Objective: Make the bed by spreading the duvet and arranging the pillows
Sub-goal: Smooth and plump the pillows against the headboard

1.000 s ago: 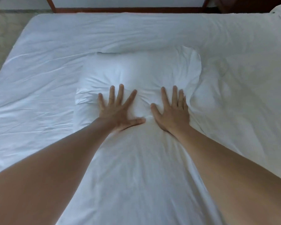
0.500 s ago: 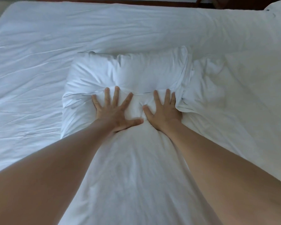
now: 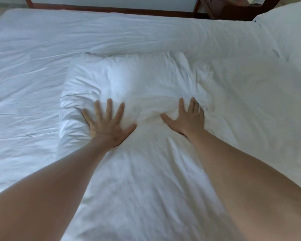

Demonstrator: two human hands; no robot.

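We press our left hand [image 3: 108, 124] and right hand [image 3: 187, 119] flat on the pillow [image 3: 134, 80], side by side and apart. The pillow lies on the bed [image 3: 33, 70], stretching ahead of both hands. The duvet [image 3: 250, 105] lies bunched just right of our right hand. Beyond the bed, far ahead and to the right, stands a nightstand [image 3: 221, 9].

Pillow [image 3: 132, 84]: white woven cloth, matt, soft, finely creased, puckered where the palms press in. Duvet [image 3: 250, 105]: same white matt cloth, rumpled in loose folds. Bed sheet [image 3: 24, 80]: white cloth, matt, long shallow wrinkles, smoother toward far edge. Bed frame [image 3: 111, 8]: dark reddish-brown wood, slight sheen. Nightstand [image 3: 221, 9]: dark wood, similar finish; small metal-looking pull, too small to confirm.
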